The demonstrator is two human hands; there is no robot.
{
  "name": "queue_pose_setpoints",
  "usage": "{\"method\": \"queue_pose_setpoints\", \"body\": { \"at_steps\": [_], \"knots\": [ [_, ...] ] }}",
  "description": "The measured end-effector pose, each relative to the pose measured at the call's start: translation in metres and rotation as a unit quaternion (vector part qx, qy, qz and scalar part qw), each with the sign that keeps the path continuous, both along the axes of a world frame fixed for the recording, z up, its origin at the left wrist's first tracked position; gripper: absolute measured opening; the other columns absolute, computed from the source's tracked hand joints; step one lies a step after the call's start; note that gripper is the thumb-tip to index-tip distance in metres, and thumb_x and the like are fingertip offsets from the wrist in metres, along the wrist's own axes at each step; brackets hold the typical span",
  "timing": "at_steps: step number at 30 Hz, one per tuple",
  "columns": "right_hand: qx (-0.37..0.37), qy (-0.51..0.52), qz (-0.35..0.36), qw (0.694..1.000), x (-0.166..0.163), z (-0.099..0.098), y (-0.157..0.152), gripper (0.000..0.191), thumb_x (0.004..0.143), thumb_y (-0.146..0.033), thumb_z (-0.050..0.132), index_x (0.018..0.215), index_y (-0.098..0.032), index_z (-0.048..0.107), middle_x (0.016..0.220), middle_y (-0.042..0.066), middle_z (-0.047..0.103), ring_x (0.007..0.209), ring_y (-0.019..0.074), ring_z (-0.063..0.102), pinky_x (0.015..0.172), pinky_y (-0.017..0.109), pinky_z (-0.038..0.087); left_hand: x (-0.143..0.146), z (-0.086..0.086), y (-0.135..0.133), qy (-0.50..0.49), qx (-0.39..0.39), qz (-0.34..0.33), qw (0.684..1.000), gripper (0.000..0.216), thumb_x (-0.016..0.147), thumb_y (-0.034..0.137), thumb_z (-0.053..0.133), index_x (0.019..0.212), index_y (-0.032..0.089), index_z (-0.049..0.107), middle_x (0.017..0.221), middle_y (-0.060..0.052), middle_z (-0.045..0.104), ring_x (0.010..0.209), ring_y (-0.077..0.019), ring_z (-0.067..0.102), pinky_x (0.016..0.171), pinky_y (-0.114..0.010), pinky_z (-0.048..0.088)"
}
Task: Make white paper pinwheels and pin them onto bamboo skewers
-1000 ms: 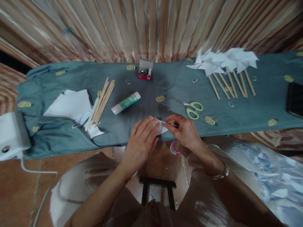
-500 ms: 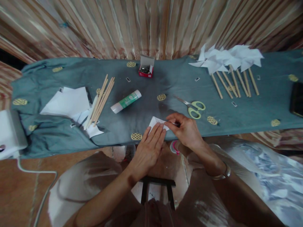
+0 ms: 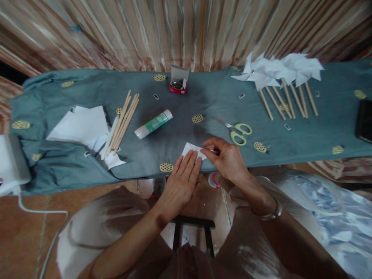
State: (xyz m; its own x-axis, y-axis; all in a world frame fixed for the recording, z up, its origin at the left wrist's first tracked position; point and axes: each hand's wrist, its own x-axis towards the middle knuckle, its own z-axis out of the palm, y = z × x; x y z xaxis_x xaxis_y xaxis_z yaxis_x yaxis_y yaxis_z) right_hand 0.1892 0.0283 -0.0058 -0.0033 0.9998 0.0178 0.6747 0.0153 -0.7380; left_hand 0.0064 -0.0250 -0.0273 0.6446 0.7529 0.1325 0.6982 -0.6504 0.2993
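Note:
A small piece of white paper (image 3: 190,147) lies near the front edge of the cloth-covered table. My left hand (image 3: 183,178) rests flat on it, fingers stretched out and pressing the sheet down. At the paper's right side, my right hand (image 3: 228,157) pinches a slim dark thing (image 3: 216,151), pen-like but mostly hidden by the fingers; its tip is close to or on the paper. Scissors (image 3: 238,131) with pale green handles lie just beyond my right hand. A green and white glue stick (image 3: 154,124) lies beyond my left hand.
An open red box (image 3: 178,90) of small metal pieces stands at the back. Several paper pinwheels (image 3: 286,71) on sticks lie at the back right. To the left are wooden sticks (image 3: 124,124), white sheets (image 3: 78,124) and a white device (image 3: 13,166) with a cable.
The view has shifted slightly. Both hands keep nearly the same place on the paper, and the fold lines visible on it before show less now.

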Motion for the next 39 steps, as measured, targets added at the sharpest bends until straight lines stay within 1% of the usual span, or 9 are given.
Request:
{"method": "queue_pose_setpoints", "body": {
  "at_steps": [5, 10, 13, 18, 24, 28, 33, 36, 39],
  "knots": [
    [-0.001, -0.004, 0.002, 1.0, -0.001, 0.002, 0.001, 0.009, 0.08, -0.024, 0.068, 0.088, -0.022, 0.07, 0.077, 0.003, 0.072, 0.068, 0.0179, 0.067, 0.068, 0.031, 0.051, 0.0, 0.0, -0.001, 0.005, 0.01, 0.004, 1.0, 0.057, 0.096, 0.02, 0.042, 0.148, 0.003, 0.024, 0.154, -0.023, 0.034, 0.149, -0.0286, 0.015, 0.119, -0.052, 0.029],
    [0.018, -0.01, 0.021, 1.0, -0.001, 0.0, 0.001, 0.008, 0.08, -0.023, 0.066, 0.088, -0.022, 0.069, 0.078, 0.003, 0.073, 0.073, 0.0195, 0.068, 0.07, 0.032, 0.051, -0.001, -0.001, -0.002, 0.009, 0.004, 0.001, 1.0, 0.059, 0.097, 0.019, 0.04, 0.15, 0.006, 0.019, 0.155, -0.023, 0.032, 0.149, -0.0291, 0.014, 0.118, -0.053, 0.03],
    [0.028, -0.018, 0.028, 0.999, -0.001, 0.0, 0.001, 0.007, 0.082, -0.022, 0.065, 0.088, -0.022, 0.068, 0.079, 0.003, 0.073, 0.076, 0.0198, 0.068, 0.072, 0.032, 0.051, 0.0, -0.001, -0.003, 0.014, 0.014, 0.001, 1.0, 0.059, 0.097, 0.019, 0.04, 0.15, 0.005, 0.02, 0.154, -0.024, 0.033, 0.148, -0.0303, 0.015, 0.118, -0.053, 0.031],
    [0.049, -0.048, 0.049, 0.996, -0.002, 0.001, 0.0, 0.006, 0.084, -0.023, 0.065, 0.089, -0.02, 0.067, 0.083, 0.005, 0.073, 0.081, 0.0212, 0.068, 0.077, 0.034, 0.052, 0.0, -0.002, -0.004, 0.023, 0.023, 0.0, 0.999, 0.058, 0.095, 0.011, 0.041, 0.149, 0.003, 0.023, 0.154, -0.026, 0.032, 0.148, -0.0315, 0.013, 0.118, -0.054, 0.031],
    [0.085, -0.052, 0.069, 0.993, -0.001, -0.005, -0.012, 0.03, 0.085, -0.026, 0.066, 0.114, -0.019, 0.061, 0.097, 0.008, 0.071, 0.096, 0.0248, 0.063, 0.087, 0.039, 0.051, 0.001, -0.003, -0.003, 0.022, 0.042, -0.006, 0.999, 0.06, 0.093, 0.005, 0.038, 0.15, 0.002, 0.02, 0.154, -0.026, 0.033, 0.148, -0.0316, 0.013, 0.117, -0.054, 0.032],
    [0.105, -0.049, 0.076, 0.99, 0.001, -0.013, -0.018, 0.034, 0.091, -0.031, 0.059, 0.122, -0.019, 0.057, 0.107, 0.01, 0.069, 0.103, 0.0268, 0.059, 0.092, 0.043, 0.049, 0.0, -0.005, -0.003, 0.033, 0.042, -0.005, 0.999, 0.062, 0.093, 0.004, 0.035, 0.152, 0.004, 0.017, 0.154, -0.025, 0.032, 0.148, -0.0306, 0.015, 0.117, -0.053, 0.031],
    [0.132, -0.066, 0.06, 0.987, 0.011, -0.016, -0.019, 0.035, 0.093, -0.033, 0.055, 0.123, -0.015, 0.057, 0.118, 0.015, 0.067, 0.109, 0.0285, 0.058, 0.098, 0.046, 0.046, -0.016, -0.011, -0.006, 0.039, 0.047, -0.015, 0.998, 0.065, 0.094, 0.01, 0.041, 0.153, 0.007, 0.015, 0.155, -0.022, 0.033, 0.148, -0.0285, 0.02, 0.117, -0.05, 0.031],
    [0.136, -0.071, 0.052, 0.987, 0.018, -0.017, -0.02, 0.033, 0.095, -0.032, 0.051, 0.124, -0.017, 0.057, 0.122, 0.014, 0.065, 0.112, 0.0287, 0.057, 0.1, 0.047, 0.045, -0.031, -0.011, -0.01, 0.057, 0.056, -0.01, 0.997, 0.062, 0.094, 0.014, 0.043, 0.152, 0.007, 0.023, 0.154, -0.019, 0.036, 0.148, -0.0265, 0.023, 0.119, -0.048, 0.026],
    [0.149, -0.071, 0.05, 0.985, 0.024, -0.02, -0.021, 0.031, 0.096, -0.031, 0.049, 0.123, -0.018, 0.058, 0.12, 0.013, 0.066, 0.112, 0.0281, 0.058, 0.098, 0.047, 0.046, -0.043, -0.007, -0.015, 0.089, 0.055, -0.001, 0.994, 0.055, 0.095, 0.016, 0.042, 0.149, 0.007, 0.033, 0.154, -0.017, 0.038, 0.147, -0.0255, 0.026, 0.12, -0.046, 0.021]
  ]
}}
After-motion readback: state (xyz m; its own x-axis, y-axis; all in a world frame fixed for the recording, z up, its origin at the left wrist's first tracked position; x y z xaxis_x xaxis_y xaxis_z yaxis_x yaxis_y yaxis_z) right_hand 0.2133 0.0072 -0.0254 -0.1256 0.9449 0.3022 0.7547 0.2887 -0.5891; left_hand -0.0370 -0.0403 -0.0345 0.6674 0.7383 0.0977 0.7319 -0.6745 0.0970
